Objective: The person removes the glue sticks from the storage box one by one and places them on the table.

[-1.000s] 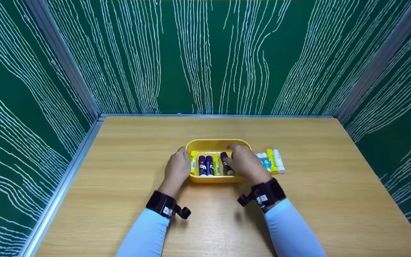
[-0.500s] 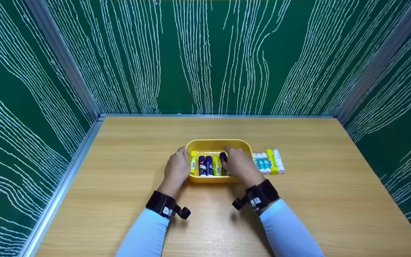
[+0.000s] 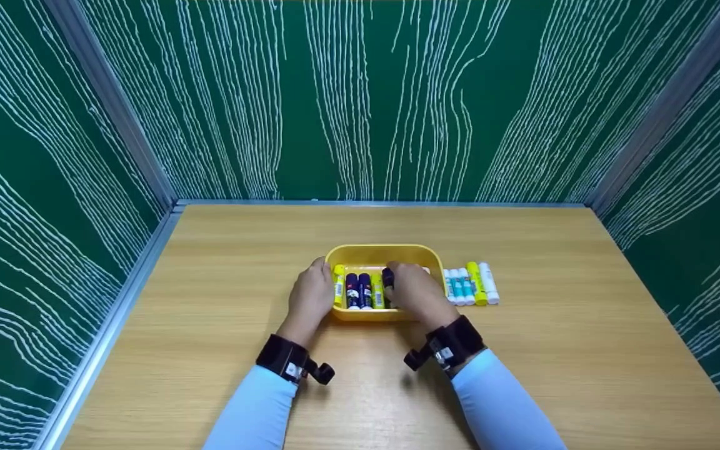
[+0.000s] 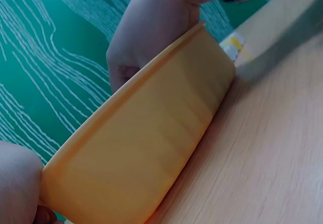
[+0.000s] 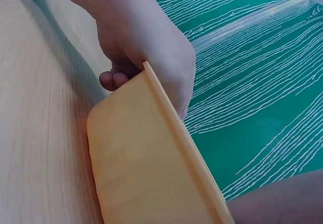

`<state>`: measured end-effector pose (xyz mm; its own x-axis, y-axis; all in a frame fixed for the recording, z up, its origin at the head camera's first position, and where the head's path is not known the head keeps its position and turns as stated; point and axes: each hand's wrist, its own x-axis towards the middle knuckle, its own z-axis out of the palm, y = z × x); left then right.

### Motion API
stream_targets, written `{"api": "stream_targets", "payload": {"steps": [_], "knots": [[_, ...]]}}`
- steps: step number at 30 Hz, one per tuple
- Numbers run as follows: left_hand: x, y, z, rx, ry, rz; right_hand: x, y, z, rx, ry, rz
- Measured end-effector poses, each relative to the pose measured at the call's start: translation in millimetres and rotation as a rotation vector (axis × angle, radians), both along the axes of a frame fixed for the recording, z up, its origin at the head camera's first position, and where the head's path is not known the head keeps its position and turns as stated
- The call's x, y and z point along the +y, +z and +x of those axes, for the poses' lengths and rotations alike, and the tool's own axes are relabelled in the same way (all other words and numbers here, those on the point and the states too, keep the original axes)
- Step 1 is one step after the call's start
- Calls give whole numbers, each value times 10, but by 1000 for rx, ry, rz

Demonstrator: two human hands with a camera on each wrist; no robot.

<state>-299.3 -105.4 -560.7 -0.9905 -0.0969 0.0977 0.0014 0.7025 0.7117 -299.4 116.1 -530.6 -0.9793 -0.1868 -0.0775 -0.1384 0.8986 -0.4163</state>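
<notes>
A yellow plastic tray (image 3: 372, 315) stands on the table with a row of glue sticks inside. My left hand (image 3: 311, 294) grips its left end; in the right wrist view, fingers (image 5: 115, 79) of that hand curl against the outer wall. My right hand (image 3: 419, 290) reaches into the tray's right half and holds a dark glue stick (image 3: 387, 278), mostly covered by the hand. Left of it lie a yellow-green glue stick (image 3: 377, 291), two dark blue ones (image 3: 359, 291) and a yellow one (image 3: 339, 284). In both wrist views the tray wall hides the contents.
Just right of the tray, several white-and-teal glue sticks (image 3: 458, 286), a yellow one (image 3: 476, 283) and a white one (image 3: 489, 283) lie side by side on the wooden table (image 3: 241, 250). Green panels (image 3: 347, 125) with white lines enclose the back and sides.
My right hand has shifted left inside the tray with the dark glue stick, bringing it close to the yellow-green one. More white-and-teal glue sticks now show beyond the tray. The left hand stays put.
</notes>
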Motion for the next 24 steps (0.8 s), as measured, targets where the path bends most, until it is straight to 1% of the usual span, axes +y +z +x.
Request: {"api": "stream_targets", "payload": {"steps": [3,6,10,16,20,24], "knots": [[-2,-4,-1,1,1,-3,2,-4,-1,-16,0,-11],[-3,-6,-5,-6,3,-4,-1,3,-8,-54,-12,-26],[-5,-13,-15,-12,5,-3,1,25,-11,-120,-49,-82],[-4,-11,-19,-17,7,0,27,70,-43,-202,-107,-198],[-3,0,-14,-23,7,-3,55,114,-48,-203,-114,-246],[-3,12,-10,-37,9,0,108,179,-37,-165,-111,-267]]}}
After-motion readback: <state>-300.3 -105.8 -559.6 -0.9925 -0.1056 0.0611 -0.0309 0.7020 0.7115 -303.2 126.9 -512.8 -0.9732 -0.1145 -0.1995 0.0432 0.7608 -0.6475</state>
